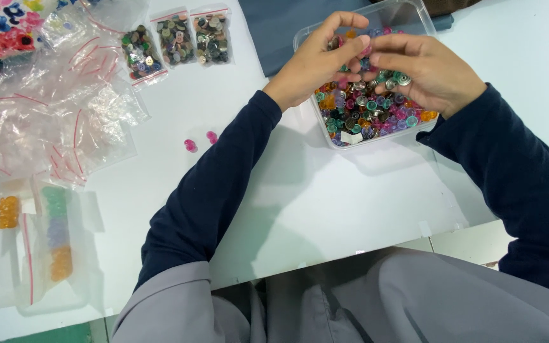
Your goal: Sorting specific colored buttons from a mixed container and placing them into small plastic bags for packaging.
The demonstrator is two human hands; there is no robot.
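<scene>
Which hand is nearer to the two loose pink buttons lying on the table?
Left. The left hand is over the clear box's near-left corner, up and right of the pink buttons. The right hand is farther right, over the box.

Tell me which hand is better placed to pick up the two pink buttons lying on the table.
Left, probably. The pink buttons lie on the white table left of the clear box, on the left hand's side; the right hand would have to cross over.

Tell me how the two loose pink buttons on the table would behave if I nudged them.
The pink buttons look small and glossy, so they would probably slide easily on the smooth white table. Lying flat, they seem unlikely to roll unless tipped on edge.
</scene>
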